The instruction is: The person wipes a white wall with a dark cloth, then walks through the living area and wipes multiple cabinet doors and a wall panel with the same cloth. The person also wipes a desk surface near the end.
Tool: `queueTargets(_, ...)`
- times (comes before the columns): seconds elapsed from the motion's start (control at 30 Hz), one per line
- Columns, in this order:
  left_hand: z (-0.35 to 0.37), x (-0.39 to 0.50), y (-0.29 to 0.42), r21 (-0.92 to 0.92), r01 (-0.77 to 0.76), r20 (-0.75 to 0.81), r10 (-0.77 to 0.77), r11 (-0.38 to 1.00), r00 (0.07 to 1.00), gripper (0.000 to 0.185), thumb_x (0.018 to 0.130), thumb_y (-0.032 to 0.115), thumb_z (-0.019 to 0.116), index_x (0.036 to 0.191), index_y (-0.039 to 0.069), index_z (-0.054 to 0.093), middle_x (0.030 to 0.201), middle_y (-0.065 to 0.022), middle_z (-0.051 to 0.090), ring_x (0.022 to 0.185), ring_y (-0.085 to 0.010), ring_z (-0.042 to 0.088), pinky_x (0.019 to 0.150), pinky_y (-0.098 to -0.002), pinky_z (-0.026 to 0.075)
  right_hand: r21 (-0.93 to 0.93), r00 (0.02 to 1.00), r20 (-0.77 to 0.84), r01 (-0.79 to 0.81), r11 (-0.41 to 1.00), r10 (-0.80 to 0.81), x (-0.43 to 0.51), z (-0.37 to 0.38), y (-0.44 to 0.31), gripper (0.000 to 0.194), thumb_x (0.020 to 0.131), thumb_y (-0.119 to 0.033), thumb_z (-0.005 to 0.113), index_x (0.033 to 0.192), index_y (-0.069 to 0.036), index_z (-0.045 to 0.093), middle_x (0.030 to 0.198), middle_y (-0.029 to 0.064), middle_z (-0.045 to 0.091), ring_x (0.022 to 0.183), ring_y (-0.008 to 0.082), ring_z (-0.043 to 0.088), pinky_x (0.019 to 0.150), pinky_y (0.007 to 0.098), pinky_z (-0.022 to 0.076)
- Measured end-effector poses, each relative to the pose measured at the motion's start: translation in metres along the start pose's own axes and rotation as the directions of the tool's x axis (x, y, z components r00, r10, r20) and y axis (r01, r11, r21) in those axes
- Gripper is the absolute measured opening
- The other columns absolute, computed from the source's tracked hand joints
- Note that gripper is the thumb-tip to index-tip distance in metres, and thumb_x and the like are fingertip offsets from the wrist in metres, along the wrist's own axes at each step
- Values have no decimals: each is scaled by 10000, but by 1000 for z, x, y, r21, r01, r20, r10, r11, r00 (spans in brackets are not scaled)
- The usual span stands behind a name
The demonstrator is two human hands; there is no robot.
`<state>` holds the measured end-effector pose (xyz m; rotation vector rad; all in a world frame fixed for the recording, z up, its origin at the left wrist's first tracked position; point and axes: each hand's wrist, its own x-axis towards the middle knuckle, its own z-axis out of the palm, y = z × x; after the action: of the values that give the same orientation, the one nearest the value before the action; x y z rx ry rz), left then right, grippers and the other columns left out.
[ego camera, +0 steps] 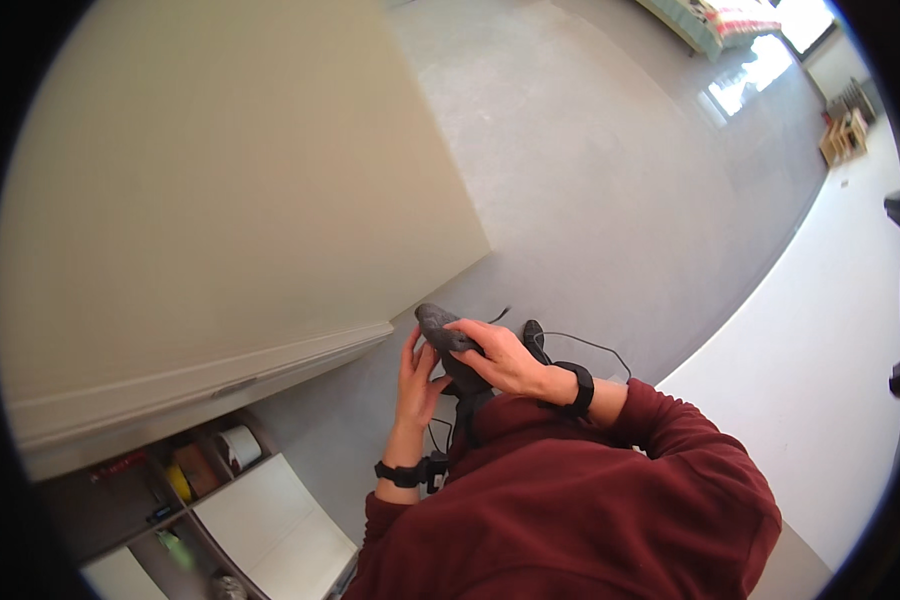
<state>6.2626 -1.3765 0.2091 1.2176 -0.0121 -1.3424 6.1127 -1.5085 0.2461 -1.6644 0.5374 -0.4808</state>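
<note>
A dark grey, soft fabric item (436,324), possibly a rolled sock, is held between both hands in front of my waist. My right hand (504,360) grips its near side, with the thumb and fingers closed around the fabric. On the other side, my left hand (418,375) rests its fingers against the item's left edge; the exact hold is partly hidden. Each wrist carries a black strap with a device. A black shoe (532,334) stands on the floor (615,225) beyond my right hand, and a thin dark cable (592,343) curves near it.
A large beige panel (232,165), like a door or cabinet side, fills the left. Below it, compartments hold a white container (240,448) and other items, beside a white drawer front (277,517). A white surface (802,322) lies right. A bed (709,30) and wooden rack (844,139) stand farther off.
</note>
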Motion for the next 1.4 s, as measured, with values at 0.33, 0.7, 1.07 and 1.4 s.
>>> queueTargets(0.33,80,84,-6,101,152,628,-181,983,757,805,994,328,653,1616,108,193,1649,-110,259,1515,-229,266,1226,-414,254,384,995,66,43,922,-73,-35,-128,-23,311,997,-150,616,1282,-26,603,1136,119,676,999,210,646,901,340,506)
queueTargets(0.7,215,155,13,488,-131,345,-52,863,937,390,1015,206,639,1345,7,582,1242,-72,670,1104,-163,636,966,-322,513,395,772,-506,-190,899,385,-21,-264,64,317,1029,-246,597,1225,0,640,1081,71,707,976,140,646,834,280,528)
queueTargets(1.07,337,202,73,779,-621,610,123,87,783,410,929,213,705,1274,33,575,1185,-131,637,1032,-349,635,837,-392,520,910,742,-58,-236,342,668,83,-277,103,460,1074,-366,466,1416,-63,509,1351,96,596,1153,242,618,970,368,524)
queueTargets(1.4,267,89,190,517,-319,851,519,-795,86,231,907,121,606,1137,113,600,1276,-170,490,1147,-394,559,920,-477,505,515,953,222,-294,805,206,221,-213,149,668,900,46,301,1550,-81,388,1589,154,398,1495,290,328,1225,382,251)
